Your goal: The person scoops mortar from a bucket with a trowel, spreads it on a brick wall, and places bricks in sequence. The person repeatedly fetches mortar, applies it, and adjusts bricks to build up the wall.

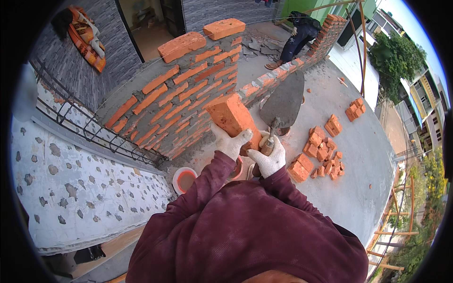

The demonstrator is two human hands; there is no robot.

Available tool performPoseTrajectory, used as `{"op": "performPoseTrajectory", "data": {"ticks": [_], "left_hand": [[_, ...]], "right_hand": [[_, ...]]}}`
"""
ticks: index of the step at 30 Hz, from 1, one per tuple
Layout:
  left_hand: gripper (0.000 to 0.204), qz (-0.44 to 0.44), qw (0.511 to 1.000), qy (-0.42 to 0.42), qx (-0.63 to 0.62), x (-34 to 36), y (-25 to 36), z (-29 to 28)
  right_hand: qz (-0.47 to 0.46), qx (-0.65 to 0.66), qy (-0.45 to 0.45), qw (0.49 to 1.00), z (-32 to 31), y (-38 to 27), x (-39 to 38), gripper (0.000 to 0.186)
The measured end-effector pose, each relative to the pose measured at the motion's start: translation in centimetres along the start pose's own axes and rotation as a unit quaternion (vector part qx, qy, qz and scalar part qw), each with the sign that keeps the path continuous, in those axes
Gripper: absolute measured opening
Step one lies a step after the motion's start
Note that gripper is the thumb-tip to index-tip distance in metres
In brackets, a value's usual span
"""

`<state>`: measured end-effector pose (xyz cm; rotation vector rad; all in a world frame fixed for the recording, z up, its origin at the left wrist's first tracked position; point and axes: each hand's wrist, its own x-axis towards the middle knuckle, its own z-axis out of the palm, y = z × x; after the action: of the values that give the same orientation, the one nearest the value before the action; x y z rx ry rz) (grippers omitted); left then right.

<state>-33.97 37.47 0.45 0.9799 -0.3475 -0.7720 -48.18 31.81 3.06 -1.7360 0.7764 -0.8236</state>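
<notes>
My left hand (pixel 230 141), in a white glove, grips an orange brick (pixel 232 117) in front of my chest. The gloved right hand (pixel 269 158) is closed around the wooden handle of a trowel (pixel 285 100), and its fingers also touch the brick's lower right side. The grey, mortar-smeared trowel blade points up and away. Just beyond the brick stands a part-built brick wall (pixel 181 92) with grey mortar joints. Two bricks (pixel 224 29) lie along its top, with a string line running past them.
Loose bricks (pixel 322 150) are piled on the concrete floor at right. A bucket (pixel 184 179) stands by the wall's near end. Steel rebar (pixel 94 123) runs along the left. Farther off, a person in dark clothes (pixel 302 35) bends by a low brick wall (pixel 271 84).
</notes>
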Motion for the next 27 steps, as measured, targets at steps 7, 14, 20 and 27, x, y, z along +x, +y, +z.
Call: {"op": "performPoseTrajectory", "data": {"ticks": [7, 14, 20, 27], "left_hand": [[0.105, 0.01, 1.0, 0.017, -0.016, 3.0, 4.2, -5.4], [0.135, 0.221, 0.854, -0.051, 0.468, 4.8, 21.8, -9.6], [0.12, 0.162, 0.65, -0.004, 0.742, 11.1, 37.7, -14.0], [0.12, 0.088, 0.606, 0.0, 0.79, 20.8, 39.8, -20.5]], "right_hand": [[0.018, 0.148, -0.251, 0.956, 2.0, 0.5, 4.0, 0.031], [0.089, 0.266, -0.222, 0.934, -2.9, 5.7, 12.3, 0.02], [0.224, 0.18, -0.188, 0.939, -4.5, 16.0, 15.5, 0.024], [0.317, 0.164, -0.095, 0.929, -1.4, 20.6, 13.4, 0.023]]}}
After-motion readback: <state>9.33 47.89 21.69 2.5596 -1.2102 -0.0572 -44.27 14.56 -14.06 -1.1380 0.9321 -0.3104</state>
